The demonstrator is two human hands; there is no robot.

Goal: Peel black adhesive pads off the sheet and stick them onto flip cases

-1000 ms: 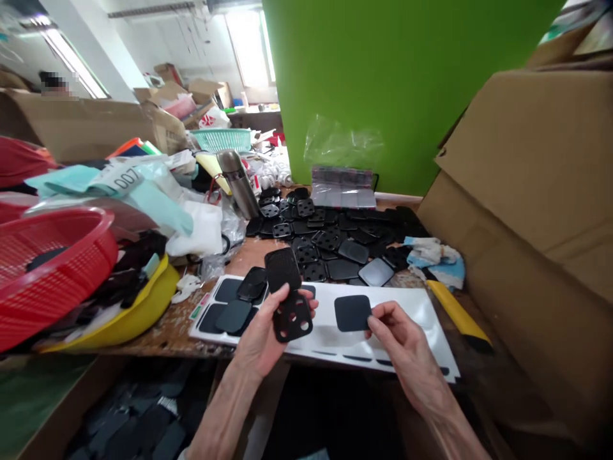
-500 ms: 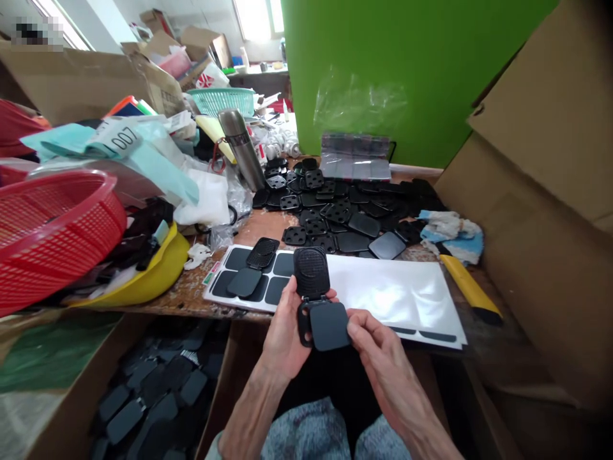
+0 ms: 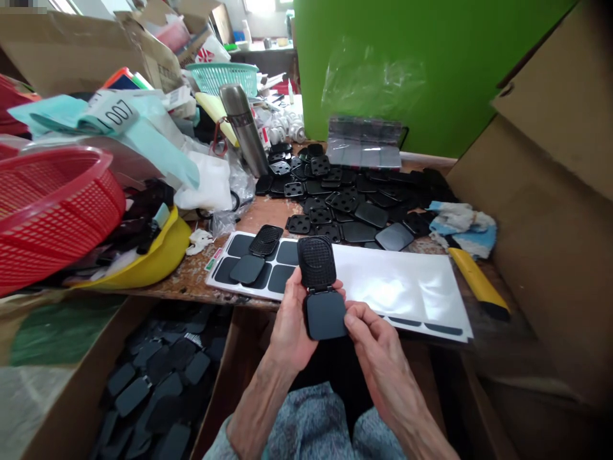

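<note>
Both my hands hold a black hinged square pad at the table's front edge. My left hand [image 3: 291,322] grips it from below and behind, and my right hand [image 3: 371,335] pinches the right edge of its smooth lower square [image 3: 326,315]. Its mesh-textured upper square [image 3: 316,262] stands above my left fingers. Just beyond my hands lies a white backing sheet [image 3: 393,287], with black square stickers at its left end. A mesh piece [image 3: 265,240] and a smooth black square [image 3: 247,269] rest on those stickers.
A heap of black perforated plates [image 3: 345,217] covers the worn wooden table [image 3: 191,287] behind the sheet. A red basket [image 3: 48,211], yellow bowl [image 3: 153,255], steel flask [image 3: 243,130] and yellow cutter [image 3: 476,281] stand around it. Below left, a box [image 3: 163,383] holds black pieces.
A smooth black square has left the sheet's right side and now lies on the perforated plate, forming the pad in my hands. My hands have drawn together, and the view has tilted downward.
</note>
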